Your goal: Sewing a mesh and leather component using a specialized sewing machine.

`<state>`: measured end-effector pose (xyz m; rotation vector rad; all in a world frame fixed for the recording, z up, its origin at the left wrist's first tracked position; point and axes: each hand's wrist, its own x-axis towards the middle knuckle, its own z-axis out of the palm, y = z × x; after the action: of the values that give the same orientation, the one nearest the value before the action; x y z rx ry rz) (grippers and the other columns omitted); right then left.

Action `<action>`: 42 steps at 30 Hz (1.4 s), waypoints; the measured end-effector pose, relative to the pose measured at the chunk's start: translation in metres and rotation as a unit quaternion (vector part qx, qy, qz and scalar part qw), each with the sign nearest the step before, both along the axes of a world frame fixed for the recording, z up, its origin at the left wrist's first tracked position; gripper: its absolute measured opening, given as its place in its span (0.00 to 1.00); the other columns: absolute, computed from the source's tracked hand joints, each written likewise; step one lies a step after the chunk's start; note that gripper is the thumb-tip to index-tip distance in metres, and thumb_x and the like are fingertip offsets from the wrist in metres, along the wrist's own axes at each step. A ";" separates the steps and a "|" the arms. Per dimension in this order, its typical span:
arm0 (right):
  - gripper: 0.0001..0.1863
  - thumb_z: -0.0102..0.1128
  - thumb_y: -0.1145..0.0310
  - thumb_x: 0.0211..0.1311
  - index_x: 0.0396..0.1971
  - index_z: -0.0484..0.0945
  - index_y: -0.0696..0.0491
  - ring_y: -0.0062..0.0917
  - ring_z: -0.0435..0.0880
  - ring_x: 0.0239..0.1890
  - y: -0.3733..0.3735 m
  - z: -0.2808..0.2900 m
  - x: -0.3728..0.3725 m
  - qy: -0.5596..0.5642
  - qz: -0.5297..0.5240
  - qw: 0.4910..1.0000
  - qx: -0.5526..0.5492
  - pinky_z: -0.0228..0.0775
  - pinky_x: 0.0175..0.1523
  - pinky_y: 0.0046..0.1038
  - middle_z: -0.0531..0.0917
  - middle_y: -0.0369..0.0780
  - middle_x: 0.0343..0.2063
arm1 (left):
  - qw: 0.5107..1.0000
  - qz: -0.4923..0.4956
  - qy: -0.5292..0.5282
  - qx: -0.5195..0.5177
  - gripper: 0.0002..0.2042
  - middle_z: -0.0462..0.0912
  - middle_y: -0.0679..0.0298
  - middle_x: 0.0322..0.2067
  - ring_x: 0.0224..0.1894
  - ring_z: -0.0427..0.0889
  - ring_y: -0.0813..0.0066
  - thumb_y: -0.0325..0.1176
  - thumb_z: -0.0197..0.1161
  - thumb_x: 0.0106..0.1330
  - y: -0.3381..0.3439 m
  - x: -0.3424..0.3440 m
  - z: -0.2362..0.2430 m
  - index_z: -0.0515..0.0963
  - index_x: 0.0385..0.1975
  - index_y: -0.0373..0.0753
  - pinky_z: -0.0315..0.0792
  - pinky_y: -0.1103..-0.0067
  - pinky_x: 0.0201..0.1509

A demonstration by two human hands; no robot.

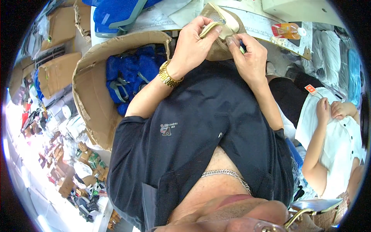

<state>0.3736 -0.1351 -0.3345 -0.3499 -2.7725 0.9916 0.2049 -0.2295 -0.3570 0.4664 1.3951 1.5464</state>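
Note:
My left hand (191, 50), with a gold-coloured watch on the wrist, pinches a folded cream strip (209, 29) of a tan mesh fabric piece (213, 52) near a small metal part at its top. My right hand (247, 58) grips the same piece on the right, thumb on the cream panel (228, 21). Its fingertips are partly hidden, with something small and yellow-green by them. Both hands are at the front edge of a white worktable (174, 17).
Blue padded items (102, 17) and an orange-liquid bottle (284, 31) lie on the table. A cardboard box (89, 73) of blue pieces (129, 73) stands at my left. A person in white (320, 135) is close on my right. Piled goods (65, 150) fill the far left.

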 end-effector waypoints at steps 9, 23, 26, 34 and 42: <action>0.11 0.63 0.71 0.52 0.38 0.80 0.55 0.32 0.84 0.35 0.016 -0.013 0.009 0.041 -0.086 0.988 -0.119 0.75 0.40 0.28 0.83 0.41 0.33 | 0.999 0.016 -0.006 0.034 0.10 0.80 0.69 0.32 0.35 0.75 0.87 0.34 0.63 0.64 0.010 0.005 -0.004 0.76 0.39 0.34 0.70 0.86 0.40; 0.15 0.68 0.62 0.54 0.35 0.79 0.57 0.27 0.80 0.26 0.011 -0.007 -0.008 0.067 -0.211 0.963 -0.151 0.72 0.35 0.25 0.81 0.40 0.25 | 0.991 0.035 0.131 0.005 0.11 0.79 0.71 0.28 0.30 0.73 0.88 0.35 0.63 0.64 0.003 -0.011 -0.001 0.77 0.37 0.33 0.69 0.86 0.34; 0.11 0.66 0.65 0.54 0.32 0.79 0.57 0.30 0.80 0.25 0.009 -0.004 -0.014 0.082 -0.219 0.960 -0.153 0.72 0.34 0.26 0.80 0.40 0.24 | 0.982 0.048 0.184 0.002 0.11 0.79 0.69 0.27 0.30 0.73 0.86 0.35 0.63 0.64 0.004 -0.006 0.003 0.76 0.36 0.32 0.70 0.84 0.34; 0.07 0.63 0.70 0.53 0.26 0.76 0.56 0.26 0.78 0.23 0.011 0.011 -0.007 0.088 -0.072 0.974 -0.195 0.69 0.31 0.24 0.78 0.39 0.21 | 0.956 0.036 0.286 -0.055 0.09 0.79 0.71 0.27 0.31 0.72 0.88 0.34 0.61 0.65 0.006 0.003 0.009 0.77 0.35 0.35 0.69 0.85 0.34; 0.12 0.64 0.64 0.56 0.30 0.79 0.58 0.25 0.81 0.26 0.028 -0.009 -0.007 0.107 -0.257 0.952 -0.125 0.72 0.35 0.27 0.81 0.44 0.23 | 0.970 0.028 0.240 -0.005 0.08 0.78 0.72 0.28 0.32 0.72 0.88 0.33 0.60 0.66 0.011 0.010 0.002 0.77 0.36 0.35 0.69 0.86 0.37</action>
<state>0.3667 -0.1070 -0.3431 -0.8878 -2.1889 1.1499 0.2152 -0.2189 -0.3548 0.8417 1.7913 1.5298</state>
